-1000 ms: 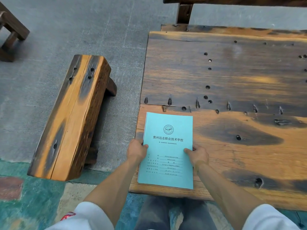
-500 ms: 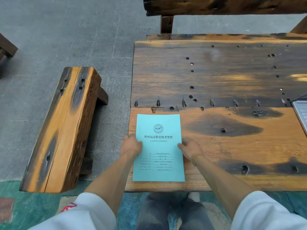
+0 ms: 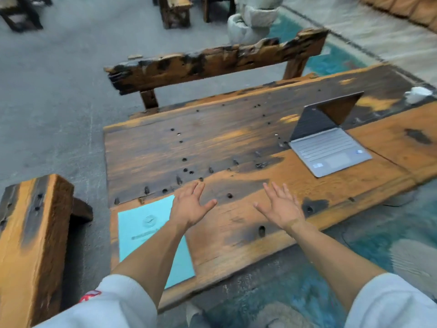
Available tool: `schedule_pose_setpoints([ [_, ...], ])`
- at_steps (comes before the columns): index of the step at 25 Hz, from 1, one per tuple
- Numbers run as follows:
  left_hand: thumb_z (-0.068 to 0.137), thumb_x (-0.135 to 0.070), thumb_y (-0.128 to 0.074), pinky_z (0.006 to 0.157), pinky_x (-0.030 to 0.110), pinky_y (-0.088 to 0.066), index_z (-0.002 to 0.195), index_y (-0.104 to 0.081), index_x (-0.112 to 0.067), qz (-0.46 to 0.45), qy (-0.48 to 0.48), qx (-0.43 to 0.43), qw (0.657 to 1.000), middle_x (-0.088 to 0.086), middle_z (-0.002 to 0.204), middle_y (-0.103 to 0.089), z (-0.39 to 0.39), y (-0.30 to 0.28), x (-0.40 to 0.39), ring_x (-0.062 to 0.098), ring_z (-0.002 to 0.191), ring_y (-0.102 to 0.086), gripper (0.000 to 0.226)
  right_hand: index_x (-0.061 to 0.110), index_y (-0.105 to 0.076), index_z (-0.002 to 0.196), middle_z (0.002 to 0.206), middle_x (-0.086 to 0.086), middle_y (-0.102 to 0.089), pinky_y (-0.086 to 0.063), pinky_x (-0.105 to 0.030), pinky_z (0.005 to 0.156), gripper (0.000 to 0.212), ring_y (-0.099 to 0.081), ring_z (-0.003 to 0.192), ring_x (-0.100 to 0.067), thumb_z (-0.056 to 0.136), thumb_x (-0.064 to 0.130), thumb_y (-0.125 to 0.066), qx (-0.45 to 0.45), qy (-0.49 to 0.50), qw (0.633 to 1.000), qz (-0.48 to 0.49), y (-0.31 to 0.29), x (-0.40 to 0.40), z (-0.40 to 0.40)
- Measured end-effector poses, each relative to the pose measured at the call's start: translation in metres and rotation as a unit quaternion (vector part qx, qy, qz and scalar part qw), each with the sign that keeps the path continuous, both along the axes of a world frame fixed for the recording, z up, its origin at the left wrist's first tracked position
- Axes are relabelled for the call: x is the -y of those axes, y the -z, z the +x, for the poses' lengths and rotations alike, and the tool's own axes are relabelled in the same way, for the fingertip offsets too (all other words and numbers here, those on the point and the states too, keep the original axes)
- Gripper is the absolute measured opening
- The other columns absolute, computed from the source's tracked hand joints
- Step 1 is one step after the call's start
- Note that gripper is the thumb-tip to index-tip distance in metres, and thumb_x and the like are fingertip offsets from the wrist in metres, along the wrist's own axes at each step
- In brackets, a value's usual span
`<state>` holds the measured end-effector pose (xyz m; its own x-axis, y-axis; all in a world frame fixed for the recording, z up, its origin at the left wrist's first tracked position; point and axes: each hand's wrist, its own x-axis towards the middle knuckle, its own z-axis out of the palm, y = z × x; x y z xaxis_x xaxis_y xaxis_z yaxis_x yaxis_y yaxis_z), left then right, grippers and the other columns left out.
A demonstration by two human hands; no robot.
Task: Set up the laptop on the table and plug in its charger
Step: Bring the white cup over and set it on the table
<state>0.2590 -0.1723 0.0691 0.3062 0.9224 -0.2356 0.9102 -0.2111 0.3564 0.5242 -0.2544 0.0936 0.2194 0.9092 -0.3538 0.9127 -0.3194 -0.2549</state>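
A grey laptop (image 3: pixel 329 151) stands on the wooden table (image 3: pixel 236 143) toward the right, lid raised, keyboard facing me. A white object, possibly the charger (image 3: pixel 417 94), lies at the table's far right edge. My left hand (image 3: pixel 190 205) and my right hand (image 3: pixel 280 205) hover above the near part of the table, fingers spread, holding nothing. Both are well to the left of the laptop. A light blue booklet (image 3: pixel 142 235) lies flat at the table's near left corner, partly hidden under my left forearm.
A wooden bench (image 3: pixel 35 245) stands to the left of the table. Another rough bench (image 3: pixel 212 61) runs along the far side. More dark benches (image 3: pixel 175 10) and a pale stone ornament (image 3: pixel 250 22) stand beyond. Painted blue-green floor (image 3: pixel 390 233) lies to the right.
Both hands have let go of the blue booklet and lifted off it, moving right with fingers spread. The view has swung right and up, bringing the whole laptop into sight.
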Motion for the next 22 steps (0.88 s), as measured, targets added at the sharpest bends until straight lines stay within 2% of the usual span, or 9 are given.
schedule_pose_setpoints([
  [7, 0.080, -0.083, -0.029, 0.120, 0.046, -0.015, 0.152, -0.025, -0.034, 0.040, 0.145, 0.029, 0.988, -0.006, 0.162, -0.021, 0.188, -0.040, 0.031, 0.020, 0.149, -0.016, 0.087, 0.038, -0.010, 0.153, 0.164, 0.008, -0.003, -0.008, -0.050, 0.118, 0.082, 0.004, 0.150, -0.021, 0.085, 0.076, -0.031, 0.042, 0.159, 0.984, 0.072, -0.031, 0.108, 0.189],
  [11, 0.082, -0.081, -0.033, 0.121, 0.044, -0.014, 0.152, -0.025, -0.034, 0.056, 0.223, 0.036, 0.972, -0.004, 0.162, -0.022, 0.297, -0.052, 0.063, 0.020, 0.149, -0.016, 0.085, 0.036, -0.017, 0.153, 0.163, 0.006, -0.010, -0.013, -0.052, 0.117, 0.081, -0.002, 0.150, -0.023, 0.085, 0.075, -0.035, 0.057, 0.270, 0.957, 0.093, -0.041, 0.187, 0.276],
  [17, 0.084, -0.078, -0.036, 0.120, 0.040, -0.017, 0.153, -0.024, -0.036, 0.033, 0.316, 0.078, 0.945, -0.006, 0.162, -0.020, 0.433, -0.062, 0.117, 0.017, 0.148, -0.017, 0.082, 0.035, -0.017, 0.153, 0.164, 0.004, -0.008, -0.013, -0.052, 0.118, 0.079, 0.000, 0.151, -0.025, 0.087, 0.072, -0.036, 0.064, 0.393, 0.913, 0.093, -0.047, 0.295, 0.354],
  [22, 0.086, -0.076, -0.037, 0.121, 0.043, -0.014, 0.154, -0.020, -0.035, 0.022, 0.399, 0.057, 0.915, -0.007, 0.163, -0.015, 0.510, -0.066, 0.137, 0.018, 0.149, -0.014, 0.081, 0.035, -0.016, 0.153, 0.164, 0.004, -0.006, -0.011, -0.052, 0.118, 0.079, 0.001, 0.151, -0.024, 0.087, 0.073, -0.035, 0.070, 0.470, 0.876, 0.086, -0.044, 0.347, 0.396],
])
